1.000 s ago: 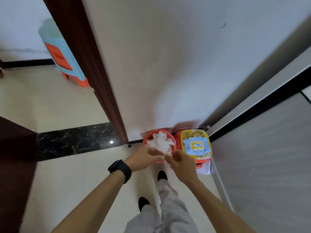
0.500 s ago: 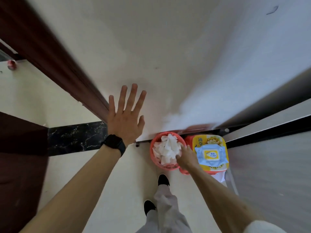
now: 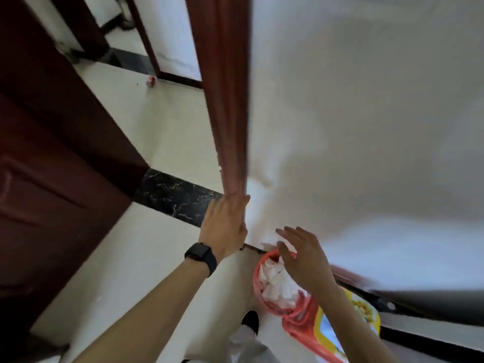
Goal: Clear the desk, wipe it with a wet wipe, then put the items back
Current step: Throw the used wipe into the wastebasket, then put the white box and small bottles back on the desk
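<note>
Right grip (image 3: 303, 260) lifted off red bin (image 3: 256, 281) since half-second ago, fingers spread, nothing held; left grip (image 3: 225, 226) flat, empty, at door frame (image 3: 225, 100); wipe judged discarded

Two bare hands showing: left hand (image 3: 225, 226), right hand (image 3: 303, 260). One black wristwatch (image 3: 200, 254) showing. One round red plastic wastebasket (image 3: 258, 286) sitting with several crumpled white tissues (image 3: 277, 281). One yellow-edged packet (image 3: 366, 310), one black shoe (image 3: 251, 320) showing.
</note>
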`<state>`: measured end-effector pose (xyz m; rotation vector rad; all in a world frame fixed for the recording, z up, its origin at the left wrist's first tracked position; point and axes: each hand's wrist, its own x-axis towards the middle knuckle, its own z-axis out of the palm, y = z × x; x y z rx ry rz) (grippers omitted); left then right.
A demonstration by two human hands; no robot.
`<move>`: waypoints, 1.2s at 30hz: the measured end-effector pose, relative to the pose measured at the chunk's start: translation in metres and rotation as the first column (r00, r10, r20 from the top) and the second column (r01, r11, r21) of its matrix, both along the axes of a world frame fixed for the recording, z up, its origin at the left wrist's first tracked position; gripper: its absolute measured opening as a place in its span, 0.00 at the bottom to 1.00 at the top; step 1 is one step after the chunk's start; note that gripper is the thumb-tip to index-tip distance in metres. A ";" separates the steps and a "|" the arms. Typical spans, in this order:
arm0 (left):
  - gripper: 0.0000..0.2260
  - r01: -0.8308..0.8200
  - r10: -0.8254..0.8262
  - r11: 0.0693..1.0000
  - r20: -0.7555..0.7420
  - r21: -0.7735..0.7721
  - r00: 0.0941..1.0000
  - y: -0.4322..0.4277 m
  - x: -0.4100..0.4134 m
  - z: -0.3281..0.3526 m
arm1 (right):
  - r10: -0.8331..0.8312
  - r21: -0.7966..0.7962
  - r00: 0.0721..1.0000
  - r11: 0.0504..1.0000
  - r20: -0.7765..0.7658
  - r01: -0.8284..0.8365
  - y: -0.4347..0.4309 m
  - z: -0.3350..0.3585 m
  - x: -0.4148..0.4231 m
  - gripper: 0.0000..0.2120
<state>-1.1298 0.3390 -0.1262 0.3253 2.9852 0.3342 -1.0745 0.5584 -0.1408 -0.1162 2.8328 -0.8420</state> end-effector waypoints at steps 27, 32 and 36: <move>0.26 -0.995 0.965 -0.010 -0.259 0.101 -0.035 -0.450 0.576 0.154 | 0.887 -0.008 0.107 0.116 -0.449 -0.993 -0.603 0.179 0.255 0.17; 0.26 -0.993 0.967 -0.058 -0.243 0.105 -0.082 -0.504 0.624 0.150 | 0.917 -0.011 0.073 0.075 -0.393 -0.997 -0.666 0.163 0.299 0.19; 0.27 -0.990 0.973 -0.078 -0.207 0.114 -0.100 -0.560 0.641 0.136 | 0.942 -0.032 0.059 0.052 -0.332 -0.998 -0.728 0.142 0.320 0.20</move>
